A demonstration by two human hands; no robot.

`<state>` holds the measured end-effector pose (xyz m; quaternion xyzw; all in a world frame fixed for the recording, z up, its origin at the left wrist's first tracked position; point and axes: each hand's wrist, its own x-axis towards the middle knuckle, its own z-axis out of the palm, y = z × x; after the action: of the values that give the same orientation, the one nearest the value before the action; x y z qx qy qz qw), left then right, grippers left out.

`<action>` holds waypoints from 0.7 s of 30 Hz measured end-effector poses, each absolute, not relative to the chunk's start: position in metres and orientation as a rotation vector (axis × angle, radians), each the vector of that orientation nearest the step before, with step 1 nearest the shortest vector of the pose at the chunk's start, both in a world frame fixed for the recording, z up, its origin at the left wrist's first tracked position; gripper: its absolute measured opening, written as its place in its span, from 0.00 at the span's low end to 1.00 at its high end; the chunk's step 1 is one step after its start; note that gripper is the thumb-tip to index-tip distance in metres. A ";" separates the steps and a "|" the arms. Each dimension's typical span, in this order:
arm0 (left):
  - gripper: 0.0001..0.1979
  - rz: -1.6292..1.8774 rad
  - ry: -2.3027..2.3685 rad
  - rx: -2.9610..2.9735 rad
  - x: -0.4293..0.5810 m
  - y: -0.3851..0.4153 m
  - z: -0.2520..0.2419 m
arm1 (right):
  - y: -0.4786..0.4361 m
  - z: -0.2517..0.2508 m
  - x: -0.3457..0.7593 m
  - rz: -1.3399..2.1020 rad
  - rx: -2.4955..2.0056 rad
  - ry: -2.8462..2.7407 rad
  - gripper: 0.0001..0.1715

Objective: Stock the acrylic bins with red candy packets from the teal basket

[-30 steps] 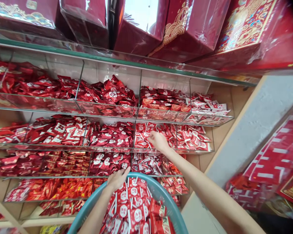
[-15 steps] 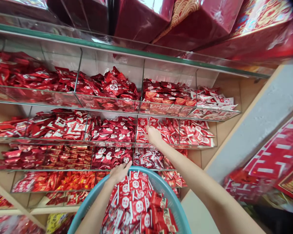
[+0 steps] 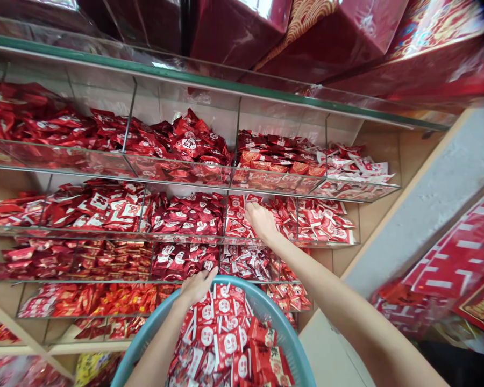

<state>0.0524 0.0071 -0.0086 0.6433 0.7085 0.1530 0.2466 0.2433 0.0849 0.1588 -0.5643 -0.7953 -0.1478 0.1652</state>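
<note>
My left hand (image 3: 197, 286) grips the far-left rim of a teal plastic basket (image 3: 280, 306), thumb over the edge. Inside the basket lie many small red-and-white wrapped candies (image 3: 228, 344), plus a few plain red packets (image 3: 264, 360) at the right. My right hand (image 3: 262, 220) reaches over the glass front of a shelf compartment, among red-and-white candy packets (image 3: 236, 217). Its fingers are curled down and closed; whatever they hold, if anything, is hidden from view.
Tiers of glass-fronted compartments hold red packets, such as dark red ones (image 3: 191, 217) left of my right hand. A glass shelf (image 3: 210, 83) with large red boxes (image 3: 237, 32) runs overhead. At right stand a wooden side panel (image 3: 415, 166) and red packaging (image 3: 443, 258).
My right hand has shifted slightly to the right within the compartment, and its fingers have curled down more. My left hand and the basket have stayed in place.
</note>
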 end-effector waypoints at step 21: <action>0.39 0.383 1.977 1.759 0.055 0.007 -0.010 | -0.032 0.036 0.265 1.194 -0.976 -1.160 0.19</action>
<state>0.0555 0.0075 -0.0096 0.6401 0.7192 0.1393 0.2318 0.2654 -0.0322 0.0364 -0.4157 -0.4942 0.5087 0.5694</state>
